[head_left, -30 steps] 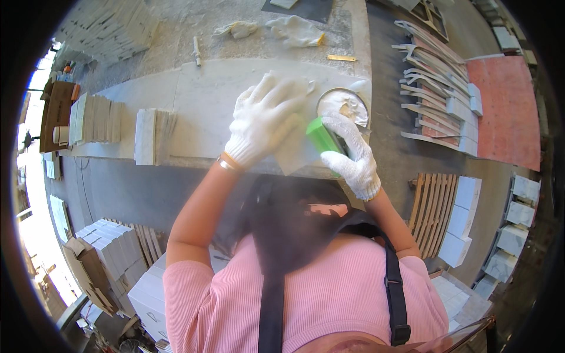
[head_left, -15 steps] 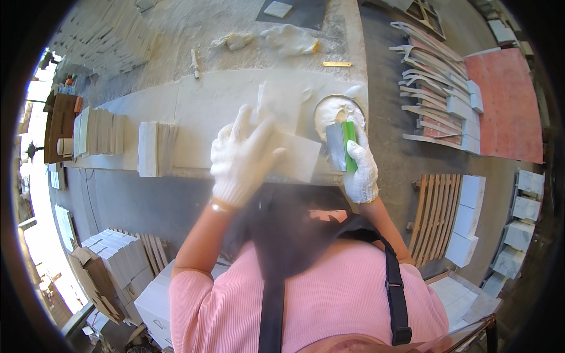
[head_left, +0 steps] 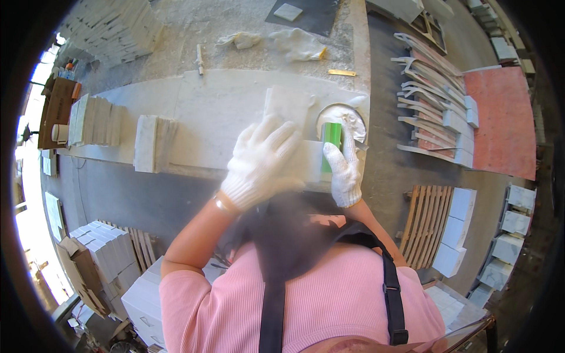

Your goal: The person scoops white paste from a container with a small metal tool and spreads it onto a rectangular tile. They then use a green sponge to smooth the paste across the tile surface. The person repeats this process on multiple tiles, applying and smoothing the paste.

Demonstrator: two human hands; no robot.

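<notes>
Tile: a pale stone tile (head_left: 291, 109) is lying flat on the desk (head_left: 200, 112), beside a round tub (head_left: 347, 120).
Left hand (head_left: 262, 162): is pressing down on it, fingers spread.
Right hand (head_left: 344, 170): is gripping a green scraper (head_left: 331, 144).
Technique: probably steady pressure, even strokes.

We are in a stone or tile workshop: beyond our gloved fingers (head_left: 276, 135) lies a long pale marble slab (head_left: 206, 112) serving as a bench, with upright stacks of cut white tiles (head_left: 94, 120) standing on it well to the left of them. Farther beyond the fingers, more white tiles are heaped on a dusty concrete floor (head_left: 194, 23), and off to their right lie cut stone offcuts (head_left: 432, 112), a wooden pallet (head_left: 426, 226) and marble blocks (head_left: 459, 235).
</notes>
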